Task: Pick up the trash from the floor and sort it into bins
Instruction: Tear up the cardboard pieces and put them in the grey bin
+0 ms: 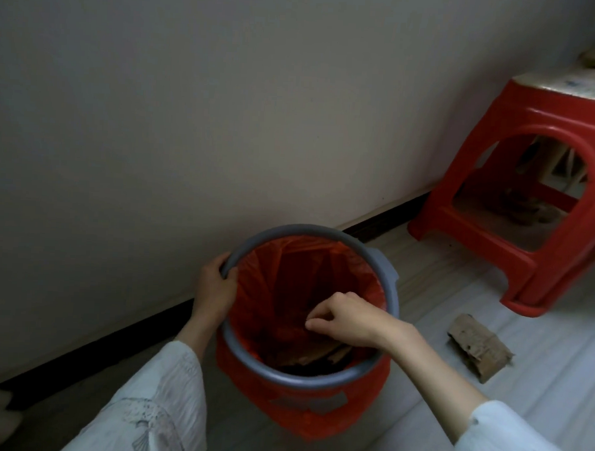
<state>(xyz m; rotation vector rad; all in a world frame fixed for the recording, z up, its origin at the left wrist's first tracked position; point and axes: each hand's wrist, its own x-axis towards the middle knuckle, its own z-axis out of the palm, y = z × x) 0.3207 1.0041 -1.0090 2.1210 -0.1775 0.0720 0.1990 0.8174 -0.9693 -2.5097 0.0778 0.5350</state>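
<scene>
Beside the bin [357, 376], right of the right hand [348, 321] with its loosely curled, empty fingers, lies flattened cardboard [476, 345], long axis slanting away; left hand [215, 290] grips the rim.

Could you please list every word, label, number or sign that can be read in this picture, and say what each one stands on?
No text can be read in this view.
Stool: its top bears a coloured pattern, too blurred to tell whether it holds any words.
Cardboard piece on the floor: plain brown, no print visible.
Bin with the red liner: no label shows.
</scene>
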